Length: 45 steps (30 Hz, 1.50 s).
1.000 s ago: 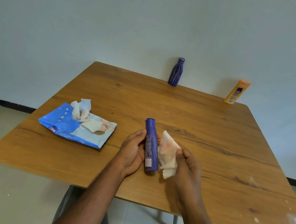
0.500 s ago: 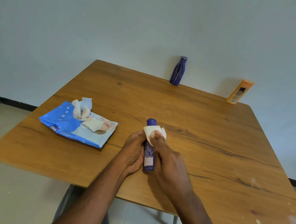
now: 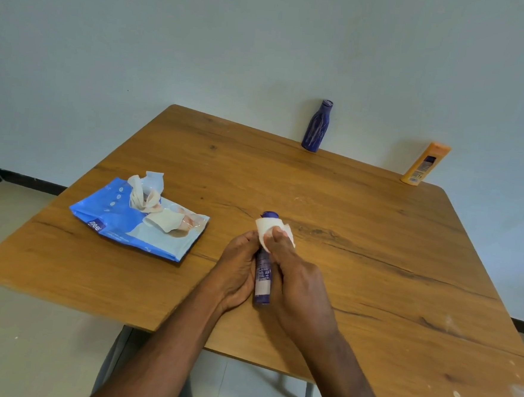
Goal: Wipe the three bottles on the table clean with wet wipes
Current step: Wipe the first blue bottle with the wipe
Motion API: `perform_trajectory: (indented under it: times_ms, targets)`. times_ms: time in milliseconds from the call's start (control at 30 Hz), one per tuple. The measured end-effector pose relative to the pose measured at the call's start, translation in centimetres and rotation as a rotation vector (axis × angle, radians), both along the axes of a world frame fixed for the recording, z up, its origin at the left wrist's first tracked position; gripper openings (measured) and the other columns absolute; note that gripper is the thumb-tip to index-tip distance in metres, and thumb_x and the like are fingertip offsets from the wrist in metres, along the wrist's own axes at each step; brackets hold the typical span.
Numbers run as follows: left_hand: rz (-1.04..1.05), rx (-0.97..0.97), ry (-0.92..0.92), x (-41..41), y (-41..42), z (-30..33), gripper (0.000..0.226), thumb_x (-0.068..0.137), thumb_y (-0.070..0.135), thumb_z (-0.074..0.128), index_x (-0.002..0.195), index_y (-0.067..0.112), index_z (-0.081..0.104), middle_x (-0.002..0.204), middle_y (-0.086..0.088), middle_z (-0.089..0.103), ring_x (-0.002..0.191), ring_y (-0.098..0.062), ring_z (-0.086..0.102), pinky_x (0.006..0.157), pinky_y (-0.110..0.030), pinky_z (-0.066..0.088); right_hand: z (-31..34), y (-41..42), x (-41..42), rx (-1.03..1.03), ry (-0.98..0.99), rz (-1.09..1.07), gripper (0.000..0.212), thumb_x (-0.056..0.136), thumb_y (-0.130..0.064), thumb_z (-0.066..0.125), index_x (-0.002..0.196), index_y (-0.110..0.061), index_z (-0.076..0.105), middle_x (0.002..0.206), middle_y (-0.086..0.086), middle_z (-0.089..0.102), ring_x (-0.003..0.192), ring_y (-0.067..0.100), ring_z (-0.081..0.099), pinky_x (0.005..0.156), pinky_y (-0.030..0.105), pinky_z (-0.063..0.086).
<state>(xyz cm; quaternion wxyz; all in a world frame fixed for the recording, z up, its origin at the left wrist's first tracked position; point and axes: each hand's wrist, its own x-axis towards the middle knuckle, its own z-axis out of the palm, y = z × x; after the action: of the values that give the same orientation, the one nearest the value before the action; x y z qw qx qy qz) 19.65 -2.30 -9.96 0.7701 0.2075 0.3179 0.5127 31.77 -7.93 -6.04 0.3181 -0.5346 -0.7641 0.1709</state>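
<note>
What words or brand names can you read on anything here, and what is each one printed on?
"mee": white letters on the near corner of the blue wet wipes pack; the start may be cut off.
Held purple bottle: label print too small to read.
Orange bottle: label blurred, unreadable.
Dark blue bottle: no text legible.

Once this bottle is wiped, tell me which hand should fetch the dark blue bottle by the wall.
Probably the left hand: it only steadies the slim blue bottle, while the right hand presses the wet wipe it needs for wiping. The dark blue bottle stands far back, roughly central.
</note>
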Motion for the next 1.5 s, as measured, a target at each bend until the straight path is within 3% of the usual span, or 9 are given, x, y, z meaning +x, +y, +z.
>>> perform_trajectory:
  times_ms: [133, 333, 433, 700, 933, 1200, 1333, 1433, 1500]
  targets:
    - [0.031, -0.044, 0.073, 0.2, 0.2, 0.1, 0.033, 0.102, 0.011, 0.052, 0.125, -0.012, 0.059, 0.112, -0.029, 0.064, 0.086, -0.028, 0.069, 0.081, -0.041, 0.060, -1.3, -3.0, 1.0, 0.015, -0.033, 0.010, 0.056, 0.095, -0.006, 0.046, 0.150, -0.018, 0.043, 0.156, -0.005, 0.031, 0.145, 0.012, 0.034, 0.116, 0.031, 0.037]
    - [0.021, -0.055, 0.053, 0.5, -0.3, 0.6, 0.037, 0.108, 0.016, 0.043, 0.128, -0.010, 0.059, 0.118, -0.030, 0.064, 0.101, -0.031, 0.066, 0.096, -0.044, 0.053, -0.9, -1.4, 1.0, -0.023, 0.123, -0.093, 0.048, 0.104, -0.009, 0.047, 0.150, -0.022, 0.042, 0.136, 0.008, 0.063, 0.115, 0.020, 0.065, 0.096, 0.027, 0.051]
    - [-0.007, -0.039, 0.026, 0.1, -0.4, 0.6, 0.033, 0.105, 0.014, 0.049, 0.126, -0.008, 0.063, 0.118, -0.027, 0.068, 0.102, -0.031, 0.070, 0.096, -0.043, 0.056, -0.3, -0.5, -0.3, 0.001, 0.070, -0.059, 0.050, 0.101, -0.003, 0.047, 0.148, -0.017, 0.045, 0.152, 0.004, 0.046, 0.137, 0.013, 0.047, 0.111, 0.020, 0.038]
    - [0.089, -0.111, 0.131, 0.4, -0.1, 0.7, 0.028, 0.108, 0.023, 0.045, 0.099, 0.003, 0.062, 0.072, -0.012, 0.068, 0.063, -0.020, 0.067, 0.064, -0.034, 0.060, -2.7, -5.2, 1.5, 0.050, 0.017, 0.041, 0.058, 0.093, 0.000, 0.056, 0.148, -0.015, 0.045, 0.156, 0.001, 0.040, 0.146, 0.007, 0.033, 0.115, 0.025, 0.036]
    - [0.037, -0.100, 0.105, 0.3, -0.6, 1.3, 0.038, 0.108, 0.021, 0.042, 0.122, -0.010, 0.060, 0.110, -0.028, 0.067, 0.097, -0.034, 0.067, 0.094, -0.048, 0.055, -1.6, -2.5, 0.4, -0.001, 0.181, -0.090, 0.051, 0.102, -0.006, 0.047, 0.150, -0.025, 0.042, 0.148, -0.006, 0.050, 0.126, 0.009, 0.058, 0.102, 0.025, 0.049]
    - [0.095, -0.109, 0.170, 0.2, -0.2, 1.2, 0.030, 0.108, 0.026, 0.046, 0.098, 0.003, 0.063, 0.080, -0.015, 0.065, 0.070, -0.021, 0.063, 0.065, -0.033, 0.057, -2.5, -6.0, 0.6, 0.123, -0.050, 0.064, 0.057, 0.091, 0.003, 0.061, 0.146, -0.010, 0.048, 0.155, 0.002, 0.039, 0.148, 0.013, 0.030, 0.115, 0.033, 0.036]
    - [0.118, -0.118, 0.160, 0.7, -0.3, 1.3, 0.029, 0.108, 0.021, 0.044, 0.093, 0.004, 0.061, 0.072, -0.010, 0.064, 0.064, -0.016, 0.062, 0.061, -0.031, 0.057, -2.5, -6.8, 1.4, 0.043, 0.143, -0.062, 0.053, 0.099, -0.007, 0.050, 0.148, -0.027, 0.045, 0.151, -0.007, 0.046, 0.135, 0.004, 0.048, 0.105, 0.028, 0.049]
    - [0.084, -0.116, 0.187, 0.7, -0.4, 1.5, 0.029, 0.109, 0.023, 0.044, 0.097, 0.003, 0.060, 0.079, -0.014, 0.064, 0.069, -0.021, 0.063, 0.066, -0.036, 0.059, -2.0, -5.1, 0.8, -0.050, 0.205, -0.159, 0.056, 0.102, -0.009, 0.050, 0.145, -0.043, 0.035, 0.122, -0.003, 0.069, 0.092, 0.002, 0.067, 0.069, 0.018, 0.055]
    - [0.048, -0.114, 0.187, 0.5, -0.4, 1.5, 0.032, 0.109, 0.026, 0.043, 0.105, 0.000, 0.061, 0.090, -0.022, 0.066, 0.080, -0.029, 0.066, 0.076, -0.043, 0.059, -1.6, -4.2, -0.2, -0.041, 0.202, -0.150, 0.056, 0.102, -0.007, 0.050, 0.147, -0.037, 0.035, 0.126, 0.004, 0.069, 0.097, 0.005, 0.068, 0.078, 0.026, 0.057]
